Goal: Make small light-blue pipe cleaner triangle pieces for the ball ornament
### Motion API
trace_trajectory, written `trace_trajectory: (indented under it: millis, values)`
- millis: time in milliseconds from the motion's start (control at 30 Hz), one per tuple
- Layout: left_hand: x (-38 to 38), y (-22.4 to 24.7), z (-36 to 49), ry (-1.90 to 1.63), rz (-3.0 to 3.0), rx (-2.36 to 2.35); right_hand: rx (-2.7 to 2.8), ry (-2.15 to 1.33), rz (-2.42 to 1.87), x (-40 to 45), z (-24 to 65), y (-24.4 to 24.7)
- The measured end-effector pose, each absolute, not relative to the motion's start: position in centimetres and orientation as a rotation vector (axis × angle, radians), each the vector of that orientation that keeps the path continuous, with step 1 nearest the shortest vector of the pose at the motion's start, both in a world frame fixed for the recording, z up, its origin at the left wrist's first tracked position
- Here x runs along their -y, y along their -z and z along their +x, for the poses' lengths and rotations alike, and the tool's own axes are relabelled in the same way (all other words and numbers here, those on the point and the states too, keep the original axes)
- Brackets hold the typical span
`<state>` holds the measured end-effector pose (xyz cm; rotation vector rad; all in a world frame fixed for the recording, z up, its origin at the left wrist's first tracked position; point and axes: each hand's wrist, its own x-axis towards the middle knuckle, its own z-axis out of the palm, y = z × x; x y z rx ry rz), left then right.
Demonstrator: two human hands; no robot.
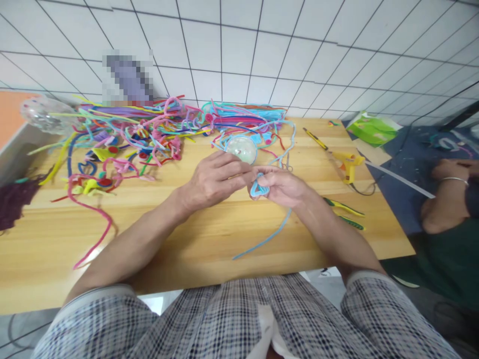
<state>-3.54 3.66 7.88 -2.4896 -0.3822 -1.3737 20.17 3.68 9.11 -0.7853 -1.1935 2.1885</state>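
A light blue pipe cleaner (259, 188) is bent into a small looped shape in front of me. My right hand (286, 185) pinches it between thumb and fingers. From the left my left hand (215, 180) reaches over, its fingers closed at the upper edge of the same piece; its thumb is mostly hidden. A blue strand (267, 240) trails on the table below my right hand, curving to the left. Just behind the hands lies a clear round ball (242, 149) with a pale tint.
Tangled, colourful pipe cleaners (149, 129) fill the table's back and left. To the right lie a yellow glue gun (348, 164), a yellow cutter knife (315, 138) and green-yellow pliers (344, 206). A clear bag (50, 114) stands far left. Another person's arm (445, 199) shows at right.
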Motion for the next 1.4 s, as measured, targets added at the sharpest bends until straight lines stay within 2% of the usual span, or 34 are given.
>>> trace_trajectory:
  millis: [167, 433, 733, 1000, 1400]
  values:
    - [-3.9, -6.8, -3.6, 1.309, -2.564, 0.62, 1.212, -2.11, -0.813, -3.2, 20.1, -9.6]
    - [-3.5, -5.9, -3.1, 1.434, -2.494, 0.868, 1.412, -1.906, -0.865, -3.8, 20.8, -9.6]
    - [-3.1, -5.7, -2.8, 1.525, -2.488, 0.848, 1.522, -1.803, -0.877, -3.6, 21.1, -9.8]
    - [-2.8, -6.5, -1.6, 1.792, -2.546, 0.75, 1.672, -1.597, -0.929, -3.6, 21.4, -10.4]
    - [-3.0, -7.4, -1.8, 1.868, -2.795, 0.79, 1.779, -1.409, -0.951, -3.8, 22.1, -10.0]
